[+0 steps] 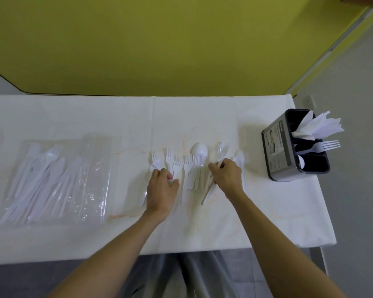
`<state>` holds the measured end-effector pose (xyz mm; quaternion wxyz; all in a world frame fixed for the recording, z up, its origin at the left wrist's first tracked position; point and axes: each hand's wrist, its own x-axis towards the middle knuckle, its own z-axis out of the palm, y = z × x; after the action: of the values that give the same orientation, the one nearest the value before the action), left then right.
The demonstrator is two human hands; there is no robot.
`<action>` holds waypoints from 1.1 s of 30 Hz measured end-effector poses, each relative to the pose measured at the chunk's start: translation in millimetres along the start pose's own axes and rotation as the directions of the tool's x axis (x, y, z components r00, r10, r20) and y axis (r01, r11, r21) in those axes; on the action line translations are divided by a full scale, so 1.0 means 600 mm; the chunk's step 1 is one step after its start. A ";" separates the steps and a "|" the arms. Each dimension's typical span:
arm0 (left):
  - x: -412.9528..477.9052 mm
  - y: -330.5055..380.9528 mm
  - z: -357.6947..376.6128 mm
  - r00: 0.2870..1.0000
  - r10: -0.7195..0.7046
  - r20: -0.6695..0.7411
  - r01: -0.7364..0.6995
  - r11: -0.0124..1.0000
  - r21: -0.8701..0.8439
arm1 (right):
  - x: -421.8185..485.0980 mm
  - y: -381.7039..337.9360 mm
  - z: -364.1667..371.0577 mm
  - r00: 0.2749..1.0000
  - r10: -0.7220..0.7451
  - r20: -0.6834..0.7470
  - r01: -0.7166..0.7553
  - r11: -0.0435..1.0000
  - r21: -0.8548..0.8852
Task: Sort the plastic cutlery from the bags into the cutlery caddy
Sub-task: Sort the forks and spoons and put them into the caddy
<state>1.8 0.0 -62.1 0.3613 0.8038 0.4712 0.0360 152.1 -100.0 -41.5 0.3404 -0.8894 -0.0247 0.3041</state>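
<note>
Several loose white plastic forks (170, 160) and a spoon (199, 150) lie spread on the white table in front of me. My left hand (162, 188) rests on the left end of the spread, fingers curled over fork handles. My right hand (225, 176) pinches a white cutlery handle (209, 193) at the right end; another spoon (239, 158) lies just beyond it. A clear plastic bag (52, 181) with more white cutlery lies at the left. The dark grey cutlery caddy (278, 151) stands at the right edge, holding napkins (317, 126), a fork (325, 145) and a spoon.
The white-covered table (267, 222) ends close to the caddy on the right and just before my lap in front. A yellow-green wall rises behind the far edge. Grey floor lies to the right.
</note>
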 end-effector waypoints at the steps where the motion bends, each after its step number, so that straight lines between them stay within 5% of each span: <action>1: 0.000 0.001 -0.001 1.000 -0.015 0.002 0.015 1.000 -0.010 | -0.006 -0.001 -0.001 1.000 -0.004 0.020 0.004 1.000 0.013; 6: -0.001 0.005 -0.003 0.997 -0.067 -0.025 0.065 0.996 -0.062 | -0.047 -0.016 0.032 0.979 -0.063 0.192 0.050 0.996 0.070; 15: 0.013 0.001 -0.002 0.990 -0.127 -0.069 0.121 0.989 -0.084 | -0.053 -0.027 0.083 0.980 -0.102 0.169 0.134 0.972 -0.193; 25: 0.029 0.022 0.000 0.987 -0.158 0.016 0.159 0.987 -0.025 | -0.052 -0.010 0.032 0.979 0.028 0.202 -0.030 1.000 0.007; 33: 0.005 -0.013 -0.029 0.975 -0.193 -0.108 0.174 0.971 -0.161 | -0.046 -0.010 0.020 0.976 0.004 0.219 -0.034 0.990 0.135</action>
<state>-9.4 14.1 -55.3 0.3931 0.7232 0.5610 0.0875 123.9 -95.6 -30.1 0.3933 -0.8252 -0.0324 0.4040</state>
